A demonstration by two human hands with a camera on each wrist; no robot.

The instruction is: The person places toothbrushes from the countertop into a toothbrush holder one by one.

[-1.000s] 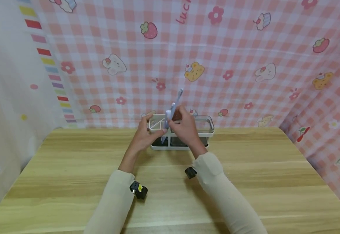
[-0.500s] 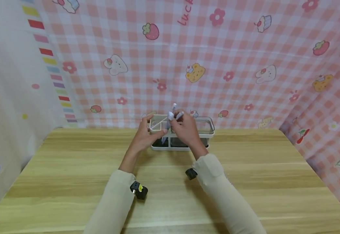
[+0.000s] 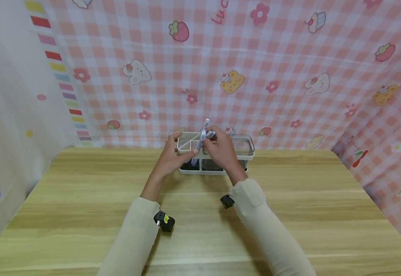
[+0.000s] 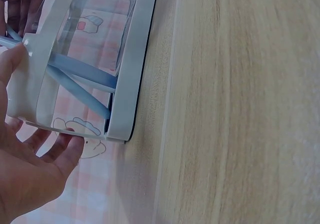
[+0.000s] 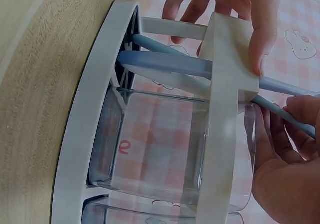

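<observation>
A white toothbrush holder [image 3: 243,157] with clear cups stands at the table's back. My left hand [image 3: 170,158] grips its left end, thumb on the upper frame and fingers round the side and back, as the left wrist view also shows. Thumb and fingers of my right hand [image 3: 222,148] pinch a slim blue-green toothbrush [image 5: 281,113], whose shaft passes down through the upper frame to the base. Beside it a blue-violet toothbrush [image 5: 167,62] leans in the same compartment, crossing it. The right fingers partly hide the upper end of the pinched toothbrush.
Two clear cups [image 5: 155,144] sit in the holder's right part. The wooden table [image 3: 193,237] spreads in front. A pink checked cloth [image 3: 200,76] hangs right behind the holder. Each wrist wears a small black camera [image 3: 164,221].
The toothbrush in my right hand has gone down into the holder; its raised head stood well above the hand a second ago. My left hand keeps its grip on the holder.
</observation>
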